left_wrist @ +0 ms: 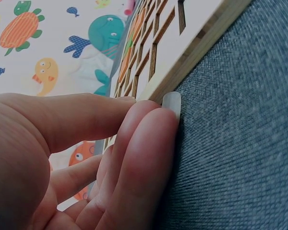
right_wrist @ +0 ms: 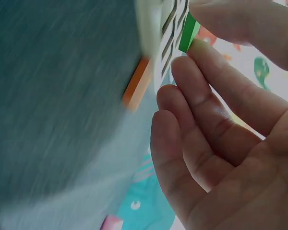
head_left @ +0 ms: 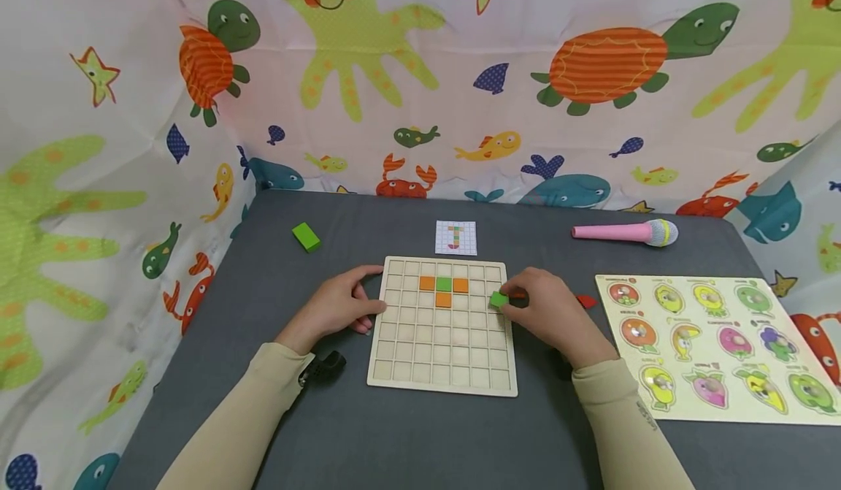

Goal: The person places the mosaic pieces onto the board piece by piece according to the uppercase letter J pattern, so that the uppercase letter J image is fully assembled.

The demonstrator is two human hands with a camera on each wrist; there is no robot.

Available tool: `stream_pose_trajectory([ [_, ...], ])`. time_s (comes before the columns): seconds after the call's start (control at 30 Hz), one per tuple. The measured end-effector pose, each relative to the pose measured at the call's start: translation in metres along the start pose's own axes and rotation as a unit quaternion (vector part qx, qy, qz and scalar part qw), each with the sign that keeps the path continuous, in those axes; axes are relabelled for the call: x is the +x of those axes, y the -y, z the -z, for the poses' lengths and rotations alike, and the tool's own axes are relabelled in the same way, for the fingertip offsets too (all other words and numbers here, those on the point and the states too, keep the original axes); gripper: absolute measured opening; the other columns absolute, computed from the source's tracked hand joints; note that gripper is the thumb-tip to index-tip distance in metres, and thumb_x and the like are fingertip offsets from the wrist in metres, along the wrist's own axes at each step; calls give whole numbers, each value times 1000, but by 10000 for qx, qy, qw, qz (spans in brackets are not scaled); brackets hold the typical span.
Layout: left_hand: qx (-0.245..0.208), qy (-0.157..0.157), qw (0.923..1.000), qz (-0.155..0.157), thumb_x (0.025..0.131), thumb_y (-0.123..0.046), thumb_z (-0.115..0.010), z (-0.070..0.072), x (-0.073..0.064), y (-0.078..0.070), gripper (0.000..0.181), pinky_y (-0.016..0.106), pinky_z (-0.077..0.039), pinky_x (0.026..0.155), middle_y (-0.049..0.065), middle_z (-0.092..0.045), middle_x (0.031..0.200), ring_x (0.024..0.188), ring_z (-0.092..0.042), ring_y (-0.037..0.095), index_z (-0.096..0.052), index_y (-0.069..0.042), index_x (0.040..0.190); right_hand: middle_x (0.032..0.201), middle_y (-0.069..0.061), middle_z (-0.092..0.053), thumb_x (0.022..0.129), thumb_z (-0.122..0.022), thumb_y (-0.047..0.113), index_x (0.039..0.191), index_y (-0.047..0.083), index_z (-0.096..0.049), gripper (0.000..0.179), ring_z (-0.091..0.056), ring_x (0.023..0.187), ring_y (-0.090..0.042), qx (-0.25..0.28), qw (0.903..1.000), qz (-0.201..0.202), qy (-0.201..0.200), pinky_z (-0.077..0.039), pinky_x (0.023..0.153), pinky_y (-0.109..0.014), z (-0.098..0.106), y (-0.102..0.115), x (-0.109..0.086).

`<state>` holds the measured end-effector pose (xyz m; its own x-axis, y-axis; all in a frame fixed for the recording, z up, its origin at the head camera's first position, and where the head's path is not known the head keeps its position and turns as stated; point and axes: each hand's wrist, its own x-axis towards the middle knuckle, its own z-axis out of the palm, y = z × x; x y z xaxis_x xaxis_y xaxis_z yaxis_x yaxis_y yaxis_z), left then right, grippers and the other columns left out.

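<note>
A square wooden grid board [head_left: 442, 358] lies on the dark grey cloth, with orange tiles [head_left: 443, 299] and a green tile [head_left: 444, 284] set in its upper cells. At its left edge my left hand [head_left: 335, 304] holds the board, thumb on the rim and curled fingertips against the side, as the left wrist view shows. My right hand [head_left: 548, 311] pinches a green block [right_wrist: 189, 32] between thumb and index finger over the board's right edge. An orange block [right_wrist: 137, 85] lies on the cloth beside the board, partly hidden by that hand in the head view.
Behind the board lies a small pattern card [head_left: 455, 238]. A green block [head_left: 306, 236] sits at the back left, and a pink toy microphone [head_left: 624, 232] at the back right. A fruit puzzle board [head_left: 712, 351] is on the right; a red piece [head_left: 586, 301] lies near it.
</note>
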<state>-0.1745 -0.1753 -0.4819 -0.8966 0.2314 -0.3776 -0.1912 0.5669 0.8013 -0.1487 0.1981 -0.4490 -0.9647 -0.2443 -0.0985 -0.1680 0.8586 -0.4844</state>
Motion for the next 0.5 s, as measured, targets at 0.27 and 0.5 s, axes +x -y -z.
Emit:
stream_pose_trajectory([
  [0.27,12,1,10000,-41,93,-23,-86,0,-1,-1,76,36,-67,62,13,-66,91,66,-76,23,-52,-27,160,107,-4,-75,90,-80,17,108,11,-82,19,-68,103,-24,94,9981,612,66,-62,95,-47,-20,36,18],
  [0.5,-29,-15,10000,-49,94,-24,-86,1,-1,1,76,36,-67,62,13,-66,91,65,-76,22,-51,-28,161,102,-1,-74,88,-83,14,106,11,-83,18,-64,97,-18,-27,9931,1161,135,-60,89,-39,-36,55,24],
])
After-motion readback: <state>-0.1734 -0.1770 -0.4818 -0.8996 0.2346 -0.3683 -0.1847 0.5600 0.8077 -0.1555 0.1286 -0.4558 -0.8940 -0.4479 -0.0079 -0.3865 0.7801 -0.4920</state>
